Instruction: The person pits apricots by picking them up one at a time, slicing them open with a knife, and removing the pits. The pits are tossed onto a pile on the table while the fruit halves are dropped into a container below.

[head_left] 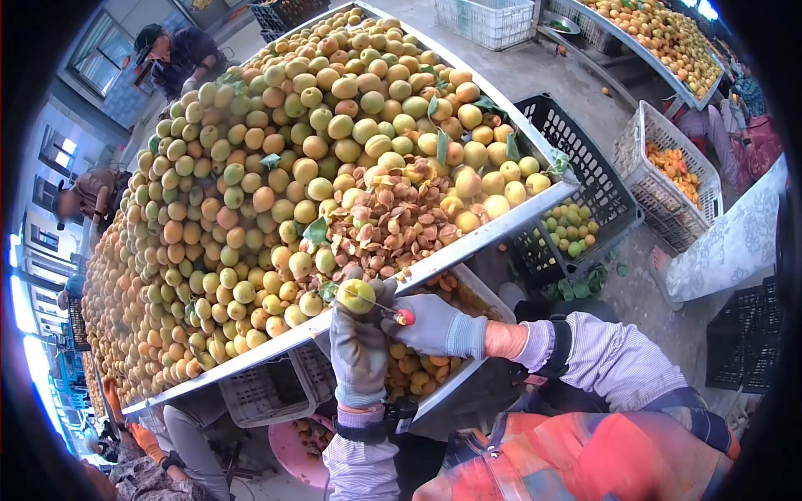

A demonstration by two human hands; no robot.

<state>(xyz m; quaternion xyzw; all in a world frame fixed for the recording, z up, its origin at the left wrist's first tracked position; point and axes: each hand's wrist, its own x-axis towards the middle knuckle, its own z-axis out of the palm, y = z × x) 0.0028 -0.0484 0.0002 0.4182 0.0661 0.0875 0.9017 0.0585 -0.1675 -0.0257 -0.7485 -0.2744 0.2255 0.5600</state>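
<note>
My left hand [359, 346], in a grey glove, is closed around a yellow-green apricot [356, 296] at the front edge of the fruit table [468, 242]. My right hand [430, 322], also gloved, grips a thin tool with a red handle [404, 317]. The tool's thin metal shaft reaches left to the apricot; its tip cannot be made out. Just beyond my hands lies a heap of brown pits [388, 221] among whole apricots.
A black crate [576, 159] with green fruit stands right of the table, a white crate [668, 167] of orange pieces beyond it. Under the edge are a fruit-filled container and a pink basin [292, 451]. Several people are around the tables.
</note>
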